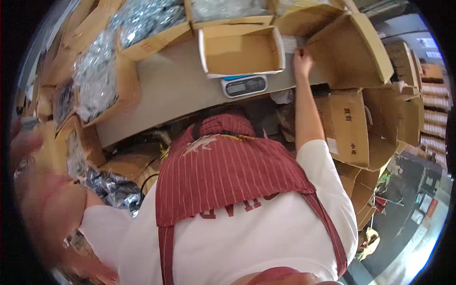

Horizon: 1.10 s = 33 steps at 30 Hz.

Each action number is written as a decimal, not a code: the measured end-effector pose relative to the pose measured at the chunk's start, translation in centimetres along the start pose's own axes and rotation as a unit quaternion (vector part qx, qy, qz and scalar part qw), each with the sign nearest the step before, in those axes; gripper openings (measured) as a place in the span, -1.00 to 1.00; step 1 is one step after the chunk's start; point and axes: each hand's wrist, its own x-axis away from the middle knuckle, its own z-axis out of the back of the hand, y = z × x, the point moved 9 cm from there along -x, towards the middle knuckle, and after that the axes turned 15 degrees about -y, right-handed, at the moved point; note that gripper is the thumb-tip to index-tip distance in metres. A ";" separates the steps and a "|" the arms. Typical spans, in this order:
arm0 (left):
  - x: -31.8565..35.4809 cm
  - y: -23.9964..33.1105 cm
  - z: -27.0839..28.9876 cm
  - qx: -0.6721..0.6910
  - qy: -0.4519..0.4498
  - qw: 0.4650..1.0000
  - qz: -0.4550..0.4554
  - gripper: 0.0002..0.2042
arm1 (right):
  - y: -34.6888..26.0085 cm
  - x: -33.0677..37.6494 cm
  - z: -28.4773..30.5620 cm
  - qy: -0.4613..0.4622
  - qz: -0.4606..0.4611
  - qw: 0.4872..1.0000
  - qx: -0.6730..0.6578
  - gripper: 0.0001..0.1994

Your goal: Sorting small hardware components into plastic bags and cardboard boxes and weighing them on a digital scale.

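Head view: right hand [302, 59] stretched out to white paper slip [289, 44] beside open brown cardboard tray [242, 47] on grey digital scale [243, 86], fingers seemingly pinching slip. Left hand [23, 147] blurred, grip unclear. Likely mid-weighing; next move needs steady pull clear of the tray.

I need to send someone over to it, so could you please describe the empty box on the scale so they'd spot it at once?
Start at the grey worktop. Near its front edge a small digital scale carries an open shallow cardboard box, just left of the right hand. Unlike neighbouring cartons packed with shiny bagged parts, it is empty.
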 end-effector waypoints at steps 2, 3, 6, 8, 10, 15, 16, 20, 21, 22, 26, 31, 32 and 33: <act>-0.4 -2.6 -3.3 0.018 -0.020 1.000 0.000 -0.33 | 1.0 -0.1 0.4 -0.013 -0.002 1.000 -0.001 -0.77; -0.7 -4.3 -4.5 0.122 -0.014 0.992 0.008 -0.45 | 1.0 -0.4 0.1 -0.022 0.005 1.000 -0.017 -0.77; 0.7 -10.7 -8.7 0.236 -0.004 0.970 0.052 -0.56 | 0.8 -0.6 -1.7 -0.044 -0.022 0.992 -0.114 -0.77; 1.8 -15.1 -11.6 0.252 0.010 0.965 0.066 -0.56 | 6.2 -2.3 0.3 -0.042 -0.113 0.987 -0.110 -0.65; 4.2 -21.1 -13.5 0.260 0.113 0.936 0.209 -0.62 | 9.4 -4.0 1.4 -0.084 -0.193 0.971 -0.114 -0.77; 13.6 -30.8 -16.4 0.281 0.252 0.851 0.364 -0.72 | -13.5 -3.8 -0.6 -0.234 -0.075 0.966 0.083 -0.53; 13.9 -34.0 -16.7 0.300 0.290 0.844 0.338 -0.74 | -13.1 -5.6 2.2 -0.148 -0.003 0.964 0.220 -0.58; 18.3 -43.9 -21.1 0.393 0.463 0.743 0.281 -0.74 | -26.8 -5.9 -1.1 -0.084 0.127 0.960 0.235 -0.59; 18.1 -45.4 -22.0 0.416 0.486 0.714 0.285 -0.74 | -30.5 -5.2 -2.4 -0.073 0.141 0.951 0.265 -0.58; 17.9 -47.0 -22.8 0.415 0.503 0.686 0.322 -0.75 | -31.2 -5.9 -3.9 -0.085 0.200 0.948 0.233 -0.58; 15.5 -53.2 -25.5 0.433 0.509 0.656 0.351 -0.76 | -36.7 -4.4 -9.8 -0.045 0.263 0.905 0.332 -0.55; 19.6 -59.1 -32.2 0.341 0.511 0.628 0.478 -0.73 | -36.3 -4.2 -22.2 -0.208 0.206 0.915 0.278 -0.40; 19.4 -60.8 -33.5 0.327 0.465 0.646 0.509 -0.73 | -36.6 -3.8 -22.6 -0.206 0.215 0.913 0.277 -0.40; 19.4 -62.7 -35.2 0.313 0.415 0.662 0.540 -0.72 | -36.9 -3.6 -22.7 -0.180 0.226 0.909 0.301 -0.37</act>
